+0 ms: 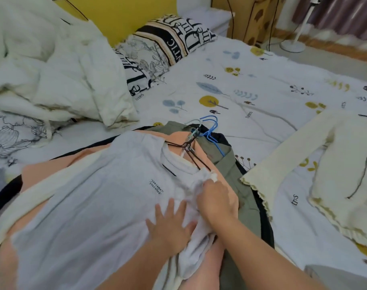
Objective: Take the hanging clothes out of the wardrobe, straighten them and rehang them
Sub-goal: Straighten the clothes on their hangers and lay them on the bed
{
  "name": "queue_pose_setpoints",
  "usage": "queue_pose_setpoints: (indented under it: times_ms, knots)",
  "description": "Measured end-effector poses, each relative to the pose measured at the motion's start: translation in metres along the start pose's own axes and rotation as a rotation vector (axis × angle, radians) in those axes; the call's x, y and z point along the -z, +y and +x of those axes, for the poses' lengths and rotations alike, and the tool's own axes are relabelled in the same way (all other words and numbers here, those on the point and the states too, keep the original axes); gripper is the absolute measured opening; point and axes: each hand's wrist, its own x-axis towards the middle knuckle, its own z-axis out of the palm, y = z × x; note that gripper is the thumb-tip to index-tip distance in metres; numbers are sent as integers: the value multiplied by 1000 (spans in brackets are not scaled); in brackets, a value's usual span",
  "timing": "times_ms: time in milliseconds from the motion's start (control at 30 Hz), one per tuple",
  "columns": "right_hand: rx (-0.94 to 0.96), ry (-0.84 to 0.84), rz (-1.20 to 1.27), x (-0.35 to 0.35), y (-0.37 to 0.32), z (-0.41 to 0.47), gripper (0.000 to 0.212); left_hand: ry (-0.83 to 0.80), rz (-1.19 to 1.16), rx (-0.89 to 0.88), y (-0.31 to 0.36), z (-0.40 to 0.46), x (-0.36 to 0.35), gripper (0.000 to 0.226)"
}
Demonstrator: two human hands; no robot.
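Several garments, one pile, head view only. Top item: pale grey T-shirt (90, 197) with small printed text on the chest, lying front up on the bed (230, 84), a dark wire hanger (188, 152) seated in its neck. Beneath it: a cream layer, a peach garment (224, 185), an olive garment (239, 178) and something black; blue hangers (211, 132) tangle at the head of the stack. Separate item: cream long-sleeved top (335, 164) spread well apart to the right.

Left hand (170, 225): flat, fingers spread, pressing the shirt's front. Right hand (216, 197): fingers curled, bunching the shirt's shoulder and sleeve fabric near the hanger's arm.

Risks, as judged:
- Pulling the bunched sleeve may slide the shoulder off the wire hanger, undoing the hang.
- Hooks lie crossed; lifting the grey shirt could snag and drag the neighbouring hangers with it.
- Smoothing over an uneven pile may press fresh creases into the layers below.
- Peach fabric beside the right hand could be gripped along with the shirt.
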Motion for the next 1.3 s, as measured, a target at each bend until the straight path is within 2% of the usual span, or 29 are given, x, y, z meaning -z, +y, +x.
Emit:
queue_pose_setpoints:
  times_ms: [67,133,200,267,333,433,633,733,800,833,900,967,1033,1100,1200,1233,1300]
  knots:
    - [-19,33,-84,4,3,-1,36,-58,-11,-39,-9,-7,4,65]
    - [-78,-44,-101,3,8,4,31,-105,-9,-68,-15,-15,7,65]
    - [-108,-149,-15,3,6,2,22,-129,-9,-77,-16,-25,8,65]
    - [-33,-186,46,8,-4,-15,31,-125,-23,-75,-16,-37,9,63]
    - [95,-144,94,16,-10,-37,36,-79,-93,-73,-19,-48,13,60]
    - [188,-55,105,38,-14,-72,37,109,-264,-73,-29,-68,34,59]
    - [323,65,176,111,-16,-139,29,696,-440,1,-38,-129,135,50]
    - [426,101,188,150,-15,-182,16,909,-405,-2,-43,-170,187,60]
    - [487,144,217,178,-14,-216,25,1031,-267,-20,-49,-199,215,63]
    - [524,168,248,192,-13,-232,27,1071,-183,-42,-53,-213,228,60]
    - [572,207,248,219,-12,-265,14,1111,-48,-133,-59,-248,251,40]
    - [607,251,228,244,-8,-298,22,1138,91,-227,-63,-283,265,15]
    - [597,312,243,262,-1,-327,21,1138,125,-295,-63,-325,271,24]
    - [574,395,262,278,6,-354,26,1095,25,-318,-59,-365,267,27]
    - [549,508,232,297,9,-396,34,1224,58,-351,-62,-409,253,34]
    - [578,536,215,301,10,-408,30,1258,77,-375,-63,-421,247,38]
    - [609,552,149,307,11,-432,9,1279,79,-412,-69,-440,237,41]
